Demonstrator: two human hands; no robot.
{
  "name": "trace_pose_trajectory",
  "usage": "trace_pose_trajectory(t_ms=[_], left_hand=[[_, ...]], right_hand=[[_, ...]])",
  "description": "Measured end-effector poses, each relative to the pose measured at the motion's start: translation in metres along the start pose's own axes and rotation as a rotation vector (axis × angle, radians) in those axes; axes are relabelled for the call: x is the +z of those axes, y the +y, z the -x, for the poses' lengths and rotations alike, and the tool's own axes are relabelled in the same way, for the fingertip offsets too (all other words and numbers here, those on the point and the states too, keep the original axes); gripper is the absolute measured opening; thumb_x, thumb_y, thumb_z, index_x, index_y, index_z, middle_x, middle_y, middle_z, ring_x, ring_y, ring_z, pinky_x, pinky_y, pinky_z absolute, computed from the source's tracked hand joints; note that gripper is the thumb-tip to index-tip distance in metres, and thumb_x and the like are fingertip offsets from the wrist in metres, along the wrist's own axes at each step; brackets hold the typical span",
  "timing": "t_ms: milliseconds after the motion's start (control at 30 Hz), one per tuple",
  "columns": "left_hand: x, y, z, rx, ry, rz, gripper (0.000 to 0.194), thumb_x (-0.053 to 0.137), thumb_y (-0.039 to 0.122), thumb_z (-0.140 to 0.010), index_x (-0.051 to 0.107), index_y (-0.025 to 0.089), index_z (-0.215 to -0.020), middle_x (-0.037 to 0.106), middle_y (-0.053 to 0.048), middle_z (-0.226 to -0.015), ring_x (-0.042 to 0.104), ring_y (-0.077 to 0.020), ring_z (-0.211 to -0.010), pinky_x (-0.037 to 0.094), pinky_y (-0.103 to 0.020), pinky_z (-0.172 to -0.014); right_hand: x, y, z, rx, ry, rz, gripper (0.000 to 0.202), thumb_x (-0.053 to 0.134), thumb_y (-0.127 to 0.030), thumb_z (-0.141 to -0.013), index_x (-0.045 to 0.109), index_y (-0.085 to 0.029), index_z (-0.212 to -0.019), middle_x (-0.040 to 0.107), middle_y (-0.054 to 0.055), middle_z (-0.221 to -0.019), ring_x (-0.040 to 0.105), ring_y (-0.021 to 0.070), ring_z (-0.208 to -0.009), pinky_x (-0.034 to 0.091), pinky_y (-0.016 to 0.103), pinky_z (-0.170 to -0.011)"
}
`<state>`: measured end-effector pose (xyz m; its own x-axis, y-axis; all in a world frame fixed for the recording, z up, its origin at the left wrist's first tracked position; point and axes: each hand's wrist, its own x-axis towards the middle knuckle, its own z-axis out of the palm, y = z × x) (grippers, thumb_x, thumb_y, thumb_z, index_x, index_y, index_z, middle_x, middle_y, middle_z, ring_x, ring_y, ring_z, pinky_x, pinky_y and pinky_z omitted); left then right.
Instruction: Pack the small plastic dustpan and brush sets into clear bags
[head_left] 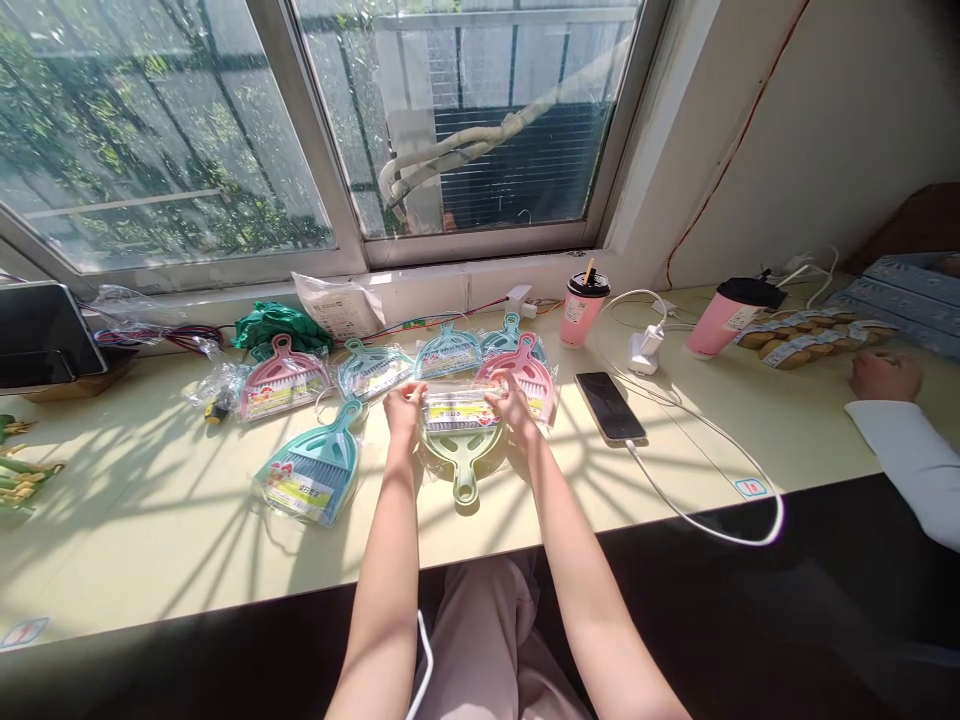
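A green dustpan and brush set [463,450] in a clear plastic bag lies in front of me, its handle pointing towards me. My left hand [405,408] pinches the far left corner of its bag, and my right hand [511,402] grips the far right corner. To the left rests a bagged blue dustpan set [311,475]. Behind my hands are a pink set [525,375], several blue sets [448,355], and another pink set [283,380] farther left, all bagged.
A phone [611,408] on a white cable lies to the right, near a charger [645,350] and two pink cups [581,315]. At far right is another person's hand [886,376] by brown packs [814,338]. A tablet [45,335] stands left; a green bag [277,326] lies under the window.
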<state>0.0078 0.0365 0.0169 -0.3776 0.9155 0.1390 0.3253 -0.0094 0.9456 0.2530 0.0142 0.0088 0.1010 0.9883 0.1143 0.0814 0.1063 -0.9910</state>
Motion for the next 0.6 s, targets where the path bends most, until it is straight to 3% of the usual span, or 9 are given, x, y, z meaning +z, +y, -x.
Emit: trace_pose_trajectory(t_ms=[100,200,333,600], left_hand=[[0.001,0.003,-0.004,-0.028,0.084,0.022,0.017,0.087,0.032,-0.093,0.079,0.026,-0.08,0.09,-0.009,-0.092,0.086,-0.0273,-0.087,0.066,-0.038,-0.088],[0.0,0.006,-0.006,-0.025,0.159,-0.001,0.021,0.09,0.03,-0.092,0.074,0.027,-0.078,0.088,-0.008,-0.089,0.087,-0.0296,-0.092,0.068,-0.041,-0.094],[0.0,0.008,-0.006,-0.028,0.229,-0.025,0.031,0.093,0.03,-0.092,0.068,0.028,-0.074,0.086,-0.007,-0.087,0.085,-0.0287,-0.09,0.068,-0.041,-0.096],[0.001,0.007,-0.003,-0.016,0.208,-0.002,0.026,0.092,0.031,-0.094,0.071,0.027,-0.078,0.081,-0.005,-0.083,0.081,-0.0254,-0.079,0.063,-0.036,-0.079]], right_hand=[[0.002,-0.001,-0.001,-0.072,-0.001,0.08,0.011,0.084,-0.037,-0.088,0.075,-0.032,-0.092,0.074,0.01,-0.122,0.073,0.0371,-0.128,0.064,0.056,-0.123],[0.006,-0.004,0.0,-0.105,0.008,0.1,0.013,0.083,-0.041,-0.091,0.077,-0.03,-0.092,0.074,0.012,-0.128,0.072,0.0373,-0.133,0.06,0.056,-0.13],[0.011,-0.004,0.004,-0.068,0.001,0.045,0.019,0.086,-0.046,-0.095,0.075,-0.03,-0.093,0.074,0.015,-0.129,0.071,0.0368,-0.132,0.067,0.051,-0.117],[0.009,0.01,-0.007,-0.067,0.049,0.066,0.04,0.077,-0.064,-0.097,0.066,-0.031,-0.078,0.069,0.009,-0.111,0.067,0.0314,-0.106,0.068,0.049,-0.104]])
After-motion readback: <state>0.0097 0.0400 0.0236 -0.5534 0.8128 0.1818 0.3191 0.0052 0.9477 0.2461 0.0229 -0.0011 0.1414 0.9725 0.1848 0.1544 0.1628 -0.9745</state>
